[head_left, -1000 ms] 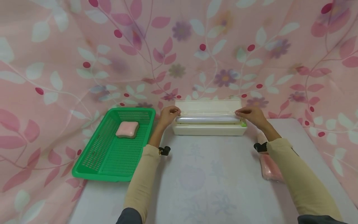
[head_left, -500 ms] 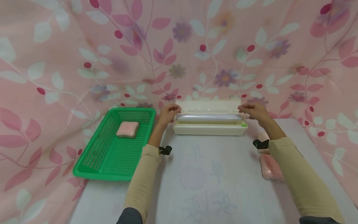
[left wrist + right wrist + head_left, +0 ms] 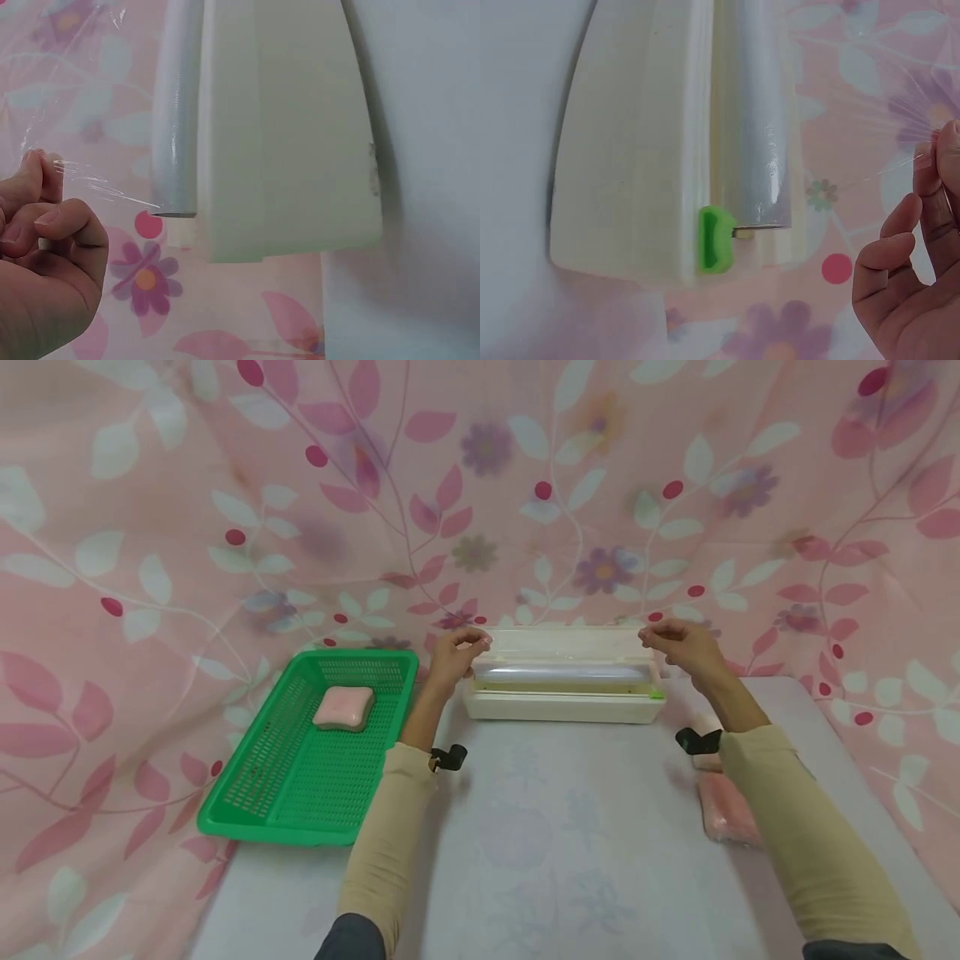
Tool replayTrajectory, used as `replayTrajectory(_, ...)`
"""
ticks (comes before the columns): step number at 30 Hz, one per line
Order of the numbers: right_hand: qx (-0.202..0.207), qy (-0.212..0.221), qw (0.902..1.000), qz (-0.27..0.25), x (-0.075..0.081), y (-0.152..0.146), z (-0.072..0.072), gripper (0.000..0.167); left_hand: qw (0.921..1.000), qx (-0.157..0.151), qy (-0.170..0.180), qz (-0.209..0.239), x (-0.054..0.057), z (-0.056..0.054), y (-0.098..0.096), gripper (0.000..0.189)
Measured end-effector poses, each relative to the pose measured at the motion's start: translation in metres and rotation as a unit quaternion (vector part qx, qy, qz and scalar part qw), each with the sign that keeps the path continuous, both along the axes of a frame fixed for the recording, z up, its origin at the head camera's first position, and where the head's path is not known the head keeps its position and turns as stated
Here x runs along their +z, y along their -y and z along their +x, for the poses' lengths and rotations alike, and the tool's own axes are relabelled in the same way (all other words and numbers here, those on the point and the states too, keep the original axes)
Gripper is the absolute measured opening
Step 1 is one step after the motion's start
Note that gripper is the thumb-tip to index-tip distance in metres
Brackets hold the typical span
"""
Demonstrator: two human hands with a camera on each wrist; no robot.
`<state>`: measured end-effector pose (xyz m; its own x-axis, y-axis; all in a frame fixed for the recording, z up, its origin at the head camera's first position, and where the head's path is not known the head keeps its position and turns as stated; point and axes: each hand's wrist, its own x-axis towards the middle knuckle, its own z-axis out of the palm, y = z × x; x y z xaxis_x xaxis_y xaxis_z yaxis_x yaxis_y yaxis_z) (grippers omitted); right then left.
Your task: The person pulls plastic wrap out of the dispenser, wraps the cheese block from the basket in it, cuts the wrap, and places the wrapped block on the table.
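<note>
A white plastic-wrap dispenser (image 3: 562, 710) with its lid raised stands at the back of the table. The roll of plastic wrap (image 3: 562, 674) lies inside it. My left hand (image 3: 454, 657) pinches one corner of the clear film (image 3: 82, 97) between thumb and fingertip, above the left end of the box. At the right end, my right hand (image 3: 687, 652) pinches the other corner, and creases fan out from its fingertips in the right wrist view. The film is stretched between both hands and runs back to the roll. A green slider (image 3: 715, 240) sits at the box's right end.
To the left, a green basket (image 3: 273, 837) holds a pink block (image 3: 343, 707) with rounded corners. A pink wrapped package (image 3: 726, 810) lies partly under the right forearm, with a paler item (image 3: 707, 762) behind it. A floral curtain (image 3: 480, 510) hangs directly behind the table.
Both hands have risen slightly from the roll, drawing film up and out. The right hand has also shifted a little to the right. The basket and packages have stayed put.
</note>
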<state>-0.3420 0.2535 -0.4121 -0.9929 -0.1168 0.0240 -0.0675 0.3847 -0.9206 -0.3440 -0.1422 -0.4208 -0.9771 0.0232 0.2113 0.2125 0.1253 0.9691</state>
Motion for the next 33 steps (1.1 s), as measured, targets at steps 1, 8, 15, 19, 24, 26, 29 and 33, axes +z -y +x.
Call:
replayTrajectory(1,-0.004,-0.005,1.0000,-0.004,0.001,0.000,0.000,0.044,1.0000,-0.003,-0.001,0.009,0.002,0.000,0.000,0.016)
replayTrajectory(8,-0.022,-0.023,0.9982,-0.051,0.013,0.003,0.000,0.031,0.9989,-0.006,0.001,0.046,0.016,0.000,0.002,0.020)
replayTrajectory(15,-0.022,0.002,0.9880,-0.153,0.030,-0.005,0.003,0.027,0.9880,-0.043,0.002,0.148,0.031,-0.001,0.006,0.019)
replayTrajectory(19,-0.009,0.001,0.9772,-0.212,0.046,-0.006,0.005,0.020,0.9801,-0.055,0.008,0.190,0.047,0.002,0.004,0.014)
replayTrajectory(24,-0.005,-0.009,0.9654,-0.260,0.067,-0.006,0.010,0.013,0.9723,-0.062,0.016,0.225,0.071,0.008,0.004,0.004)
replayTrajectory(26,-0.004,-0.017,0.9614,-0.274,0.076,-0.005,0.012,0.013,0.9716,-0.069,0.005,0.226,0.080,0.010,0.004,0.005)
replayTrajectory(29,0.002,-0.031,0.9539,-0.299,0.089,-0.005,0.015,0.013,0.9741,-0.077,-0.018,0.212,0.092,0.010,0.005,0.006)
replayTrajectory(33,0.014,-0.052,0.9417,-0.332,0.104,-0.003,0.017,0.011,0.9746,-0.085,-0.041,0.203,0.106,0.013,0.005,0.007)
